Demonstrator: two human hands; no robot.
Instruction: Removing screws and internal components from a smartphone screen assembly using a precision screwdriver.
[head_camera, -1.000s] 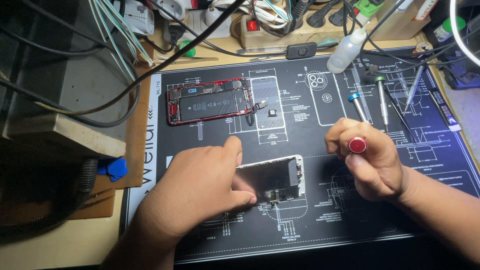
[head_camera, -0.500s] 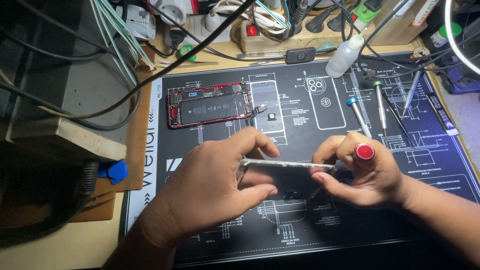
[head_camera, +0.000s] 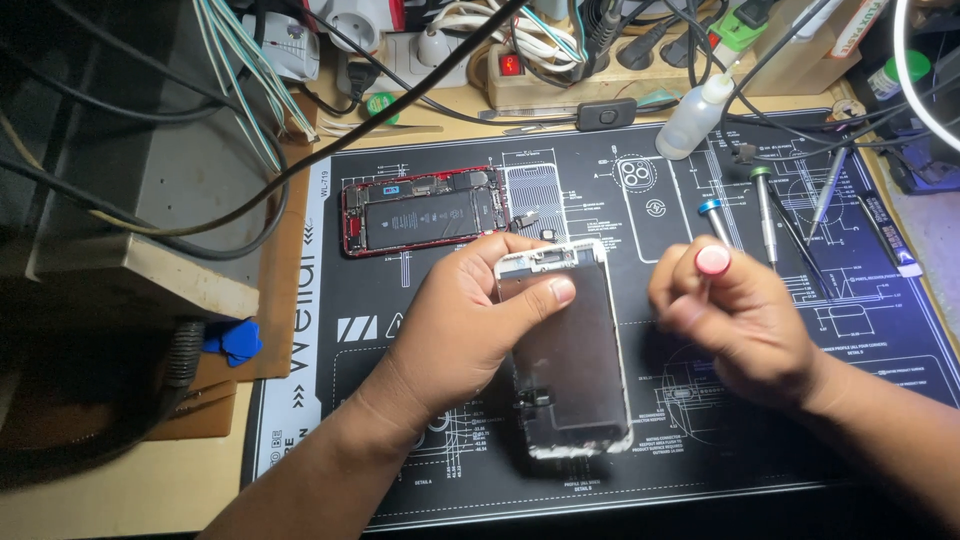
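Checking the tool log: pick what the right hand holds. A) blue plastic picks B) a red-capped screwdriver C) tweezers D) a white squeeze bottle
B: the right hand grips a screwdriver whose red cap sticks up above the fingers, while the left hand holds the phone screen panel on the black mat.

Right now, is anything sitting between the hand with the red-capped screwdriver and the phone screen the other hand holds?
Nothing visible. The right hand with the screwdriver is just beside the screen panel, which the left hand grips; only bare mat lies between.
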